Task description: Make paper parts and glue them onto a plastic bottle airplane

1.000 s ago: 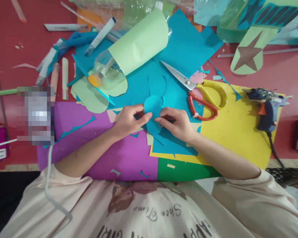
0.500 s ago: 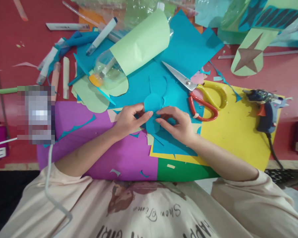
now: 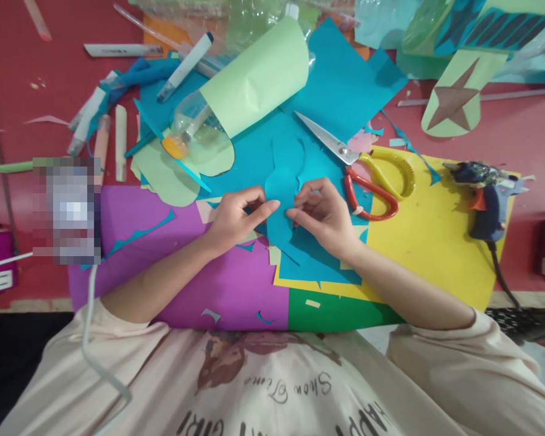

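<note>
A teal paper cutout (image 3: 279, 206) with a rounded top sits between both hands, above larger teal sheets (image 3: 340, 91). My left hand (image 3: 234, 218) pinches its left edge with thumb and fingers. My right hand (image 3: 320, 212) pinches the right edge, fingers curled. The cutout now looks narrower, its sides drawn inward. Both hands work over purple (image 3: 177, 242) and yellow (image 3: 436, 236) foam sheets.
Scissors (image 3: 367, 169) with yellow and red handles lie just right of my hands. A glue gun (image 3: 484, 194) rests on the yellow sheet at right. A clear bottle (image 3: 195, 130) wrapped in light green paper (image 3: 254, 79), markers (image 3: 184, 57) and paper scraps lie beyond.
My right hand has moved up and left along the cutout. The cutout's round top has been squeezed narrower between both hands.
</note>
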{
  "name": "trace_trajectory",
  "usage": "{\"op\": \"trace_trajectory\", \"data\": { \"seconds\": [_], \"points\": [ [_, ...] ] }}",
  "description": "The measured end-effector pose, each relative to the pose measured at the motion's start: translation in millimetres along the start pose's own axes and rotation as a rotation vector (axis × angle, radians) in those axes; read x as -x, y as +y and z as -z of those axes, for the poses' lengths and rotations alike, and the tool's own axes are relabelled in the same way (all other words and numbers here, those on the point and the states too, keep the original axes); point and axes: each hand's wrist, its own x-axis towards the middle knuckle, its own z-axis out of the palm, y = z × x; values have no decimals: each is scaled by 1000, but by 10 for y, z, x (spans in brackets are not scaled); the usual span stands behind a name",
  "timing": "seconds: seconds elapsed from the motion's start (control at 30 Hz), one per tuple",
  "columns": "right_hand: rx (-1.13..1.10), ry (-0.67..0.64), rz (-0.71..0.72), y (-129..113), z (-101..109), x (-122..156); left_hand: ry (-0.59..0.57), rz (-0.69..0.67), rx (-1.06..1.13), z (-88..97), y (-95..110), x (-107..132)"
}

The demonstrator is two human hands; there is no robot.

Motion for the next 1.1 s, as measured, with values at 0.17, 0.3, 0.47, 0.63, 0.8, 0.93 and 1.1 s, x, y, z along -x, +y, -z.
{"op": "trace_trajectory", "data": {
  "seconds": [0.17, 0.3, 0.47, 0.63, 0.8, 0.93, 1.1],
  "points": [
    [62, -65, -61, -22, 6, -37, 11, -25, 26, -6, 6, -1],
    [95, -63, -50, -21, 20, -38, 44, -32, 59, -16, -20, 15],
    [56, -23, -80, -21, 19, -33, 58, -4, 178, -21, -40, 38],
    [73, -29, -97, -31, 25, -31, 36, -76, 131, -14, -54, 37],
    [82, -46, -82, -35, 21, -34, -44, -126, 55, 1, -49, 17],
    [89, -64, -87, -25, 21, -34, -35, -145, -32, 10, -52, 12],
    [51, -85, -77, -5, 38, -39, -94, -179, -47, 39, -68, 23]
  ]
}}
